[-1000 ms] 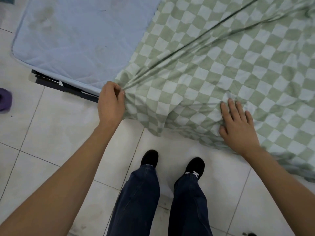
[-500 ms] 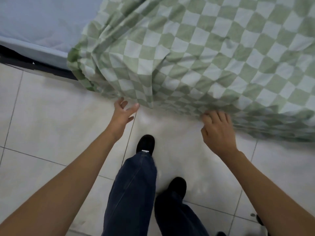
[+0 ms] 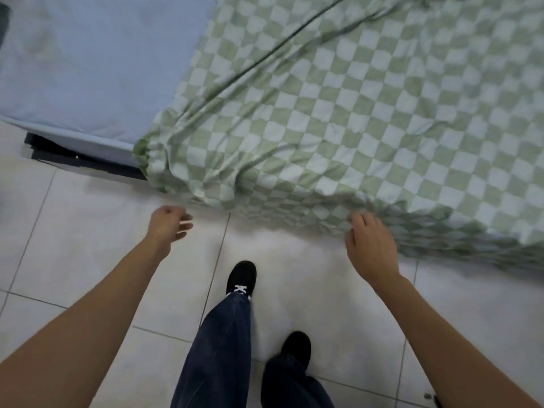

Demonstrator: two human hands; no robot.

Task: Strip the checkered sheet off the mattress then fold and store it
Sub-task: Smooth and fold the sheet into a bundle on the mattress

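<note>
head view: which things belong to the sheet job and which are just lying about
Job: sheet, mattress, left hand, right hand at the sheet's hem.
Lying about: bed frame, floor.

Green-and-white checkered sheet (image 3: 353, 128); plain pale blue mattress (image 3: 88, 69)
Glossy off-white floor tiles (image 3: 73, 245); dark blue jeans (image 3: 217, 348); black shoes (image 3: 241, 275)

1. Soft, even, fairly bright light fills the view.
2. A faint shadow lies on the tiled floor (image 3: 88, 237) under the checkered sheet (image 3: 353, 128) hem.
3. Motion blur smears the left hand (image 3: 167, 226), right hand (image 3: 369, 245) and hem; edges bend.
</note>
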